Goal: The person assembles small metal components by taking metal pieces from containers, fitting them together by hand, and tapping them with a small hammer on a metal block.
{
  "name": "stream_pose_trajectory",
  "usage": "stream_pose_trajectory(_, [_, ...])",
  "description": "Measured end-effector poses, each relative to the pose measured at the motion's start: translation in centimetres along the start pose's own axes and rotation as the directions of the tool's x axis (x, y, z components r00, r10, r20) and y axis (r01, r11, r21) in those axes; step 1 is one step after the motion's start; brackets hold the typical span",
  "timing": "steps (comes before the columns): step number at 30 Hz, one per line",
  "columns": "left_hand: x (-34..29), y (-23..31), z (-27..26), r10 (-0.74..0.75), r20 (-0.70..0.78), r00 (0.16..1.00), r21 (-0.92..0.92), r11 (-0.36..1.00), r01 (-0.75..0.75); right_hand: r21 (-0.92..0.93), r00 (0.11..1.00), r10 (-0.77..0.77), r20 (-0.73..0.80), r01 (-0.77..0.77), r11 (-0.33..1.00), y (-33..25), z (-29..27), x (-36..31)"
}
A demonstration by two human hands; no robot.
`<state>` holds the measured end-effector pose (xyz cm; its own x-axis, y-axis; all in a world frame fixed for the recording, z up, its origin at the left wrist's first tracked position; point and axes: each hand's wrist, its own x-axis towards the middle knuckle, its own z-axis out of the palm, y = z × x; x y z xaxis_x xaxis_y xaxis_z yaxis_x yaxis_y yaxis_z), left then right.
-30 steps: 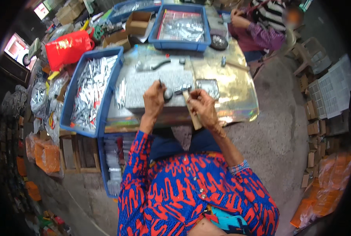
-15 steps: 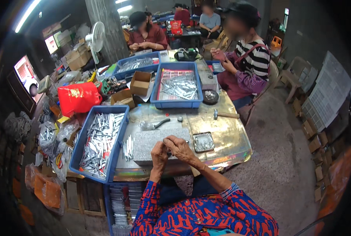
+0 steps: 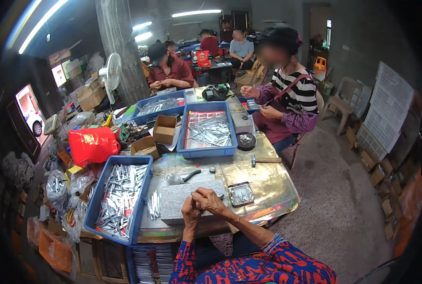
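My left hand (image 3: 190, 213) and my right hand (image 3: 212, 201) meet above the near side of a speckled grey stone block (image 3: 172, 201). Both are closed, with fingertips pressed together. Whatever they pinch is too small and too covered to make out. Left of the block lies a row of slim silver metal pieces (image 3: 153, 205). Just right of it sits a small square tray (image 3: 242, 204) with tiny metal parts. Beyond the block are dark-handled pliers (image 3: 192, 175) beside a small clear plastic bag (image 3: 173, 179).
A blue bin (image 3: 147, 187) full of silver pieces stands at the left, another blue bin (image 3: 208, 152) farther back. A hammer (image 3: 267, 160) and a round dark dish (image 3: 245, 140) lie to the right. A red bag (image 3: 92, 144) is far left. Co-workers sit across the table.
The view has tilted up, so the table appears lower. My hands stay together over the block. The co-worker at the right has moved their hands apart.
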<state>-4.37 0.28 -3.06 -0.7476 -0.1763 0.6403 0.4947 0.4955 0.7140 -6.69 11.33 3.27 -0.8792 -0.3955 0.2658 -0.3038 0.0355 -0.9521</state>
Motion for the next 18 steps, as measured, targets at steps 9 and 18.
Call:
stream_pose_trajectory(9, [-0.2,-1.0,-0.2,-0.102,0.025,0.994,-0.010,0.995,0.102,0.356,0.986,0.060,0.154,-0.112,0.928,0.2,-1.0,-2.2])
stream_pose_trajectory(18, [0.2,-0.1,0.0,-0.058,0.030,0.998,0.013,0.998,0.058,0.019,0.988,0.011,0.151,-0.014,1.000,3.2,-1.8,-3.0])
